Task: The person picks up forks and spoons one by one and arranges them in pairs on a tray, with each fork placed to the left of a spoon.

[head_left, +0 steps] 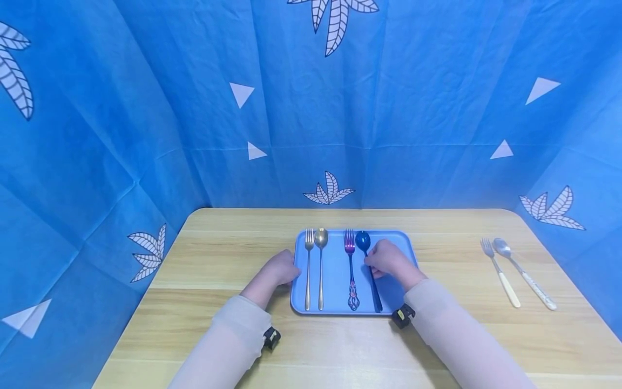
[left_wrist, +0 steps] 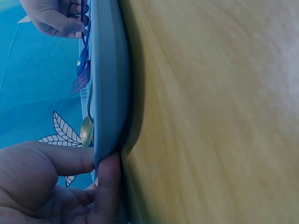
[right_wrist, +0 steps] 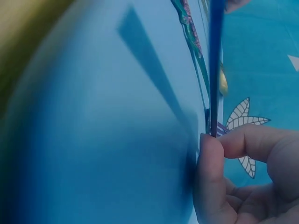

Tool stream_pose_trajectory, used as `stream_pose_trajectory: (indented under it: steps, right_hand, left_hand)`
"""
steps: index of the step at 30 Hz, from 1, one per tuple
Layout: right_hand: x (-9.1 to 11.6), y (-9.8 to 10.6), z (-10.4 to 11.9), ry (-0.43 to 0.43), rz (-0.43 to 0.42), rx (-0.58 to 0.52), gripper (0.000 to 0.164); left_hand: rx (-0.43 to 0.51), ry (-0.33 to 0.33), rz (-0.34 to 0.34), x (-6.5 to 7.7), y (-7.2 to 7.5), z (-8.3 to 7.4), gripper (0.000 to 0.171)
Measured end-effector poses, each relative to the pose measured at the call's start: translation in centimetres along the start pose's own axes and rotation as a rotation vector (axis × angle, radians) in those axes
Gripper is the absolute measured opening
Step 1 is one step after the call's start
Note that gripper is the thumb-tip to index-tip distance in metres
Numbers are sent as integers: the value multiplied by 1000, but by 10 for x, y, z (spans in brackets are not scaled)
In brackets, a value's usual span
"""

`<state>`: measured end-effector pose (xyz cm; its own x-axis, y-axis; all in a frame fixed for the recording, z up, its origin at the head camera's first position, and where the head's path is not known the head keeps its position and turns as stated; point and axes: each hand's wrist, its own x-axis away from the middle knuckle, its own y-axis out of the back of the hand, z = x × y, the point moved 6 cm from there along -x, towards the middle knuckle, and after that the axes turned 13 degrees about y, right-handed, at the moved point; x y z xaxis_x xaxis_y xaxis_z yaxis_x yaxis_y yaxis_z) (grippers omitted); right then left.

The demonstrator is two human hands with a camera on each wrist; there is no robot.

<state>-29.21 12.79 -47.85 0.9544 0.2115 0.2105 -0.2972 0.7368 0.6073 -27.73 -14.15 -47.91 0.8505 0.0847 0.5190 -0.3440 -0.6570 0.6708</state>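
Sleeves (head_left: 459,329) before blue spoon (head_left: 376,294), bowl (head_left: 362,240) away

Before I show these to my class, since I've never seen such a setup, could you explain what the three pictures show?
There is no machine here, just a person's bare left hand and right hand. The wide picture comes from a camera on the head, looking forward and down. The two close ones come from wrist cameras, one per arm, which is why they look turned sideways.

On the table is a blue tray with a gold fork, gold spoon, purple fork and blue spoon. Off to the right lie a pale-handled fork and a silver spoon.

The left hand pinches the tray's edge; the right hand pinches the blue spoon's handle.
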Motion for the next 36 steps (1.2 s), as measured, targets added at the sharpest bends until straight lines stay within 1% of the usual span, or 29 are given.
stream_pose_trajectory:
  steps: [4, 10, 17, 21, 26, 36]
  right_hand:
    - [0, -1, -1, -2, -17, -1, 9]
    - [1, -3, 0, 9, -43, 15, 21]
    - [3, -4, 2, 8, -55, 19, 13]
    - [3, -5, 2, 7, -56, 45, 13]
    - [2, -5, 0, 5, -60, 45, 15]
    - [1, -6, -1, -4, -66, 60, 10]
  left_hand:
    - [2, 0, -2, 1, 0, 0, 29]
    - [-8, -14, -7, 4, 1, -2, 24]
    - [-10, -16, -10, 4, 1, -3, 19]
    - [-11, -20, -10, 4, 0, -2, 20]
    - [-7, -17, -9, 2, 0, -2, 22]
    - [10, -3, -2, 2, -1, -1, 23]
